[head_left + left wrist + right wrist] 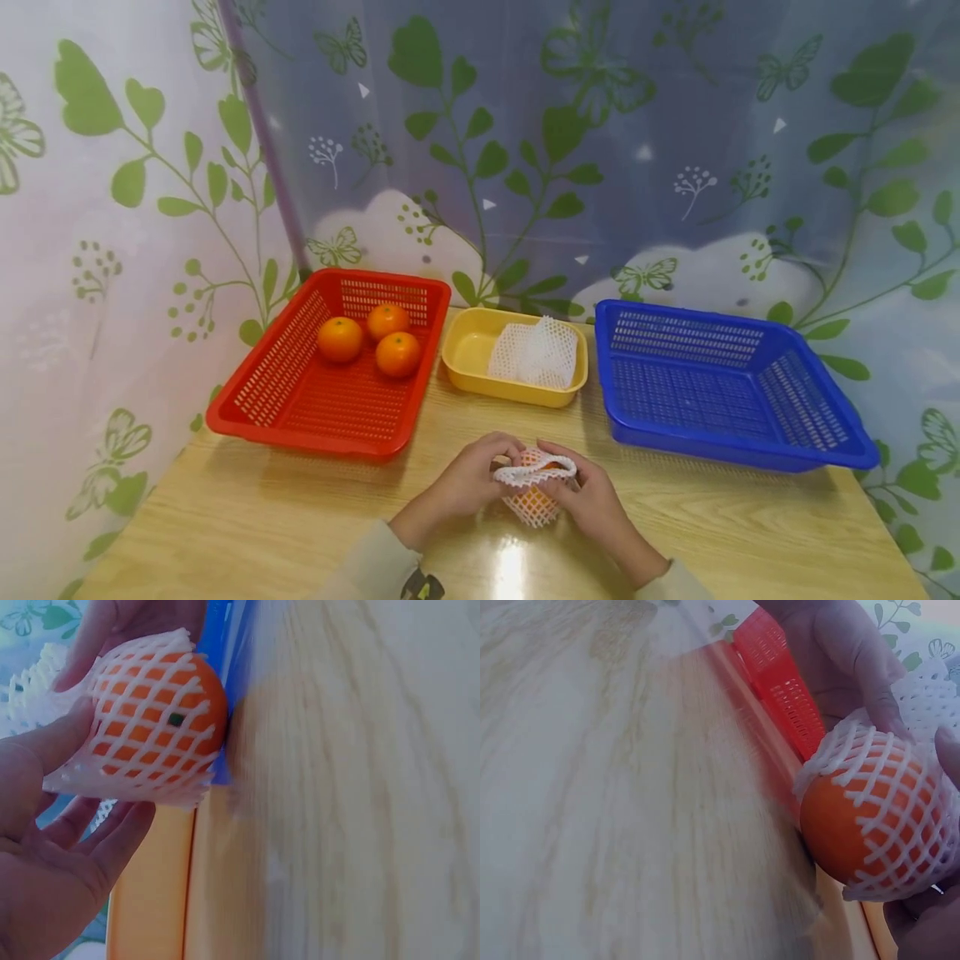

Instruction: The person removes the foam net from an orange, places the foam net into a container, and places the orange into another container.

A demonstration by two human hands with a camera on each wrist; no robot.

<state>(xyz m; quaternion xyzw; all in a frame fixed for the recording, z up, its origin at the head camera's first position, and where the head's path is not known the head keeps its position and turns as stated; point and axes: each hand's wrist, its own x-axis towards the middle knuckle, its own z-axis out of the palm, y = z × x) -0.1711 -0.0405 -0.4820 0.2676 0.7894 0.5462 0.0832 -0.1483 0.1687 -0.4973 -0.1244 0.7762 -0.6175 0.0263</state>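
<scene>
An orange (829, 829) sits inside a white foam net (534, 510), with part of its peel bare at one end in both wrist views. My left hand (474, 477) grips the net from the left, thumb on its side in the left wrist view. From the right, my right hand (597, 506) holds the same net near its folded rim. The net's rim is bunched between both hands, just above the table in front of me. Some fingertips are hidden behind the net.
Three oranges (340, 340) lie in a red basket (315, 437) at the left. A yellow tray (468, 383) in the middle holds more white foam nets (536, 352). At the right stands a blue basket (738, 446). Everything is on a wooden table (247, 533), with a patterned curtain (480, 167) behind.
</scene>
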